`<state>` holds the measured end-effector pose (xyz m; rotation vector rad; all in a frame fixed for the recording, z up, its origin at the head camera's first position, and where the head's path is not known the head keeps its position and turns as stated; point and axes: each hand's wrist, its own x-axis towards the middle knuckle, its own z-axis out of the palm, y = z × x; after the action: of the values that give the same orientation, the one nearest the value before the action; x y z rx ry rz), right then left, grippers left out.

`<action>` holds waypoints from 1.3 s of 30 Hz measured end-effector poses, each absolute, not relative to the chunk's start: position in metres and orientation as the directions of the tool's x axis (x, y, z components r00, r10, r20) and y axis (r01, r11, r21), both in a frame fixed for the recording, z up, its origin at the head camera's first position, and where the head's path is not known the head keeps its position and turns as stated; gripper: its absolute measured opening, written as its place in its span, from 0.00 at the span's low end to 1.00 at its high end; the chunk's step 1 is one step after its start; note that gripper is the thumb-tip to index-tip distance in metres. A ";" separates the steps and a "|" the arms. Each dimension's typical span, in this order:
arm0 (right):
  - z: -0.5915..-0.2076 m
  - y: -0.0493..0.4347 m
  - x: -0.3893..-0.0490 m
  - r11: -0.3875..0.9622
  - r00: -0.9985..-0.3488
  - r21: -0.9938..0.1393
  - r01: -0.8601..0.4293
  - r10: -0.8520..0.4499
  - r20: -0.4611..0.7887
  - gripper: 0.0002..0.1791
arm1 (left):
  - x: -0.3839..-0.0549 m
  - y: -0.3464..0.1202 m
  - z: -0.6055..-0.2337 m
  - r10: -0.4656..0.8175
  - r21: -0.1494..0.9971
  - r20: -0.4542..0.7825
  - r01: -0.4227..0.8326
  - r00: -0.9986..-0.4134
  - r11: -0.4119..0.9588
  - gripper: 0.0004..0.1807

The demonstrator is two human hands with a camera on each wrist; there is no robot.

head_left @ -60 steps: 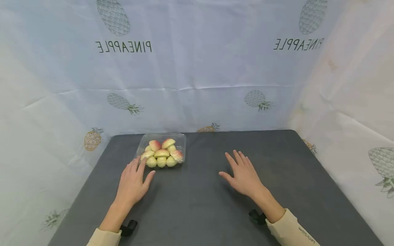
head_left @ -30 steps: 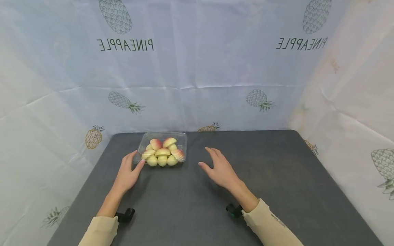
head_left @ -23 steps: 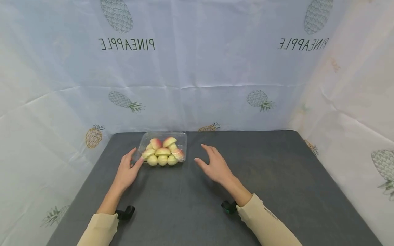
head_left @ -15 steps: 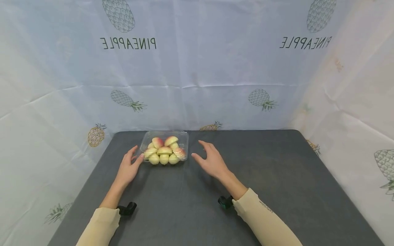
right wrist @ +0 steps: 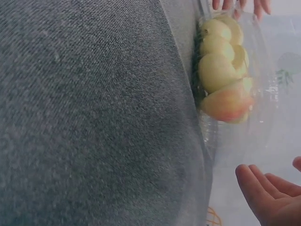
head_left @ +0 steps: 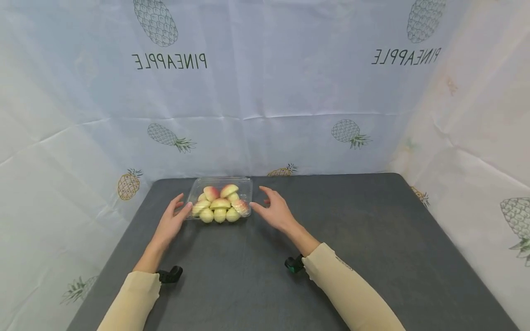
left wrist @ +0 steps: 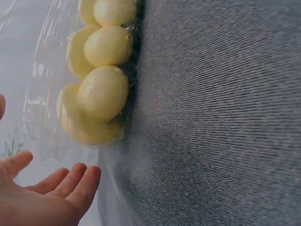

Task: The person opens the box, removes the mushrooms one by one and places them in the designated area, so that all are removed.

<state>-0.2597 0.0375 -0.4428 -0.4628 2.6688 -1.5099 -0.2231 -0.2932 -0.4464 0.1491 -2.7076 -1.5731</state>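
I had the left hand (head_left: 169, 224) just left of the clear plastic container (head_left: 245, 186), right hand (head_left: 275, 212) just right, each grip loose, holding nothing, probably set to match its width. Container sat on the table (head_left: 339, 216), likely corralling the mushroom-shaped pieces (head_left: 220, 203).

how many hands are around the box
2: the left hand beside the box's left side, the right hand beside its right side. No others show.
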 end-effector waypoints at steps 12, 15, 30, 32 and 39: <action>-0.454 0.019 -0.272 0.417 -0.949 -0.891 -0.180 -0.310 0.047 0.43 | -0.235 -0.298 -0.453 -0.029 0.905 -0.086 -0.090 -0.996 0.416 0.46; -0.456 0.015 -0.273 0.416 -0.954 -0.896 -0.154 -0.299 0.025 0.43 | -0.238 -0.298 -0.455 -0.009 0.917 -0.093 -0.089 -0.996 0.390 0.48; -0.475 0.003 -0.276 0.294 -0.947 -0.948 -0.121 -0.321 0.021 0.45 | -0.242 -0.297 -0.461 0.021 0.932 -0.092 -0.078 -0.996 0.353 0.50; -0.475 0.003 -0.275 0.283 -0.946 -0.951 -0.126 -0.324 0.028 0.44 | -0.242 -0.298 -0.462 0.031 0.936 -0.087 -0.071 -0.996 0.346 0.50; -0.477 0.005 -0.274 0.249 -0.946 -0.961 -0.122 -0.323 0.036 0.43 | -0.240 -0.298 -0.464 0.053 0.946 -0.055 -0.035 -0.997 0.321 0.48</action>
<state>-0.2742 0.0049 -0.4766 -0.4220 2.3444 -1.7792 -0.2402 -0.2984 -0.4643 -0.0174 -2.6144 -1.8753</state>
